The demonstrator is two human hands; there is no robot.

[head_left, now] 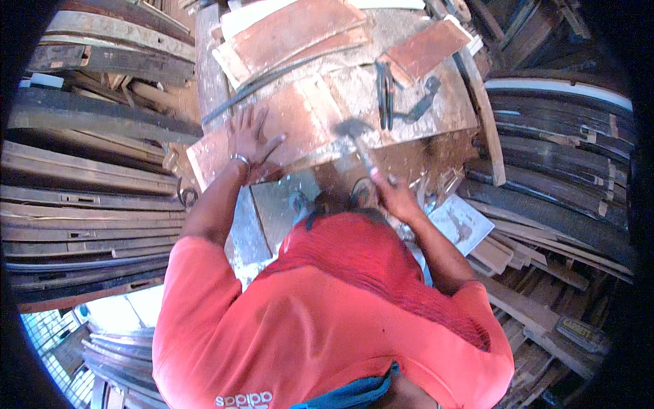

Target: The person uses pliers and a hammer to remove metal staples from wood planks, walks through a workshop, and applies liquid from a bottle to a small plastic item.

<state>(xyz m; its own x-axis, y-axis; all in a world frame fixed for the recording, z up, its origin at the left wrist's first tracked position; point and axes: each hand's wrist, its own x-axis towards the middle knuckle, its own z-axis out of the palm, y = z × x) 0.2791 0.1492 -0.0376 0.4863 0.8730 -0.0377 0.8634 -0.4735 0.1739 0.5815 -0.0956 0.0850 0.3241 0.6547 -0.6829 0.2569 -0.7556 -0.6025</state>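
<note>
My left hand (253, 136) lies with its fingers spread on a reddish board (300, 116) at the near edge of the worktable. My right hand (392, 192) is wrapped round the handle of a hammer (353, 129), whose blurred head is at the board's right end, by a paler strip across it. To the right of that board lie a pair of dark long-handled tools (385, 95) and a dark angled metal piece (419, 107). Whether the hammer head touches the board I cannot tell.
More reddish panels (286, 41) and a smaller board (429, 48) lie across the worktable (453, 102). Stacks of long planks line the left (88, 170) and right (558, 157). A pale sheet (456, 225) rests low at the right, among wood scraps.
</note>
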